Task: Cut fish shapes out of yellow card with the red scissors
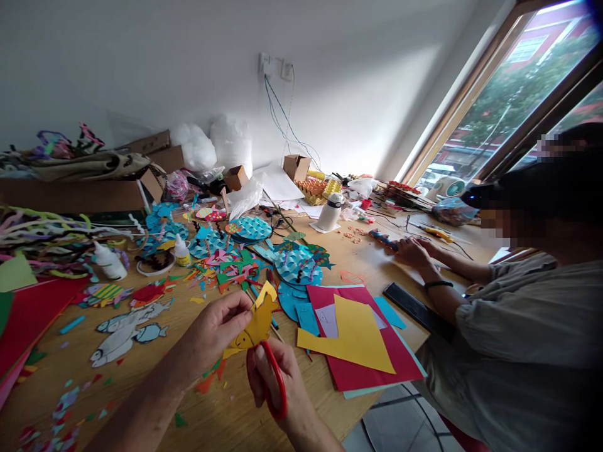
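Note:
A yellow paper fish (255, 327), marked with drawn lines, is pinched in my left hand (226, 323) by its left edge. My right hand (282, 376) grips red-handled scissors (279, 384), fingers through the loops. Their blades lie at the lower part of the paper and are mostly hidden behind it. A narrow yellow strip (267, 292) curls up at the fish's top end. Beneath and around my hands are small coloured paper scraps (206, 383). Cut-out paper fish in grey and blue (123, 336) lie to the left.
Yellow, red and blue paper sheets (372, 339) are stacked on the right by a black phone (417, 309). Glue bottles (109, 261), blue paper fish crafts (296, 262) and a white tumbler (330, 212) stand farther back. A co-worker (532, 326) sits at the right, hands on the table.

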A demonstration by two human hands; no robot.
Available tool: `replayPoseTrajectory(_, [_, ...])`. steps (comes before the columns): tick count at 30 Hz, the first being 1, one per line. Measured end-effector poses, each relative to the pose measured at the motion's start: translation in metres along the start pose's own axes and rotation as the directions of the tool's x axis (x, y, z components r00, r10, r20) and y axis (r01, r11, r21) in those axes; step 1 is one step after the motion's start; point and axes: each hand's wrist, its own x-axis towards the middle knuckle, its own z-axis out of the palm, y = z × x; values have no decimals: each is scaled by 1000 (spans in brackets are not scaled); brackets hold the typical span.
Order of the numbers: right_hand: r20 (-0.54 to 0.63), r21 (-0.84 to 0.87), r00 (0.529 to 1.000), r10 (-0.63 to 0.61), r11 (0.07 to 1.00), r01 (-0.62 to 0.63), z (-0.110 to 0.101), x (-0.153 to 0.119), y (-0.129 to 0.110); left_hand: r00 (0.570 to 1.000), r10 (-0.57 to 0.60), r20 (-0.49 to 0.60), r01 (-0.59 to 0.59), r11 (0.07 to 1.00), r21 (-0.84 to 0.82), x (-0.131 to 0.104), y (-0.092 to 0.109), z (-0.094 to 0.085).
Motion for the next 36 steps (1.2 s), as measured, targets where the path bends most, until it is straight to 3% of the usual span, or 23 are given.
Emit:
replayPoseTrajectory(10, [6, -50, 998, 65, 997, -65, -5, -2, -7, 998, -8, 61, 6, 999, 39, 1, -3, -8])
replayPoseTrajectory(16, [-2, -96, 997, 80, 992, -80, -8, -2, -8, 999, 46, 25, -48, 994, 103, 1, -1, -12])
replayPoseTrajectory(25, [5, -135, 993, 116, 984, -114, -11, -3, -5, 999, 43, -25, -40, 992, 116, 2, 1, -26])
replayPoseTrajectory(31, [122, -151, 966, 226, 967, -207, -18, -2, -4, 997, 41, -71, -29, 987, 160, -1, 3, -39])
replayPoseTrajectory(34, [137, -136, 970, 201, 974, -182, -29, -3, -3, 999, 26, -44, -18, 987, 161, 0, 2, -42])
replayPoseTrajectory(36, [86, -91, 985, 147, 986, -139, -36, -4, -4, 1000, 17, -23, -13, 989, 148, 0, -1, -42])
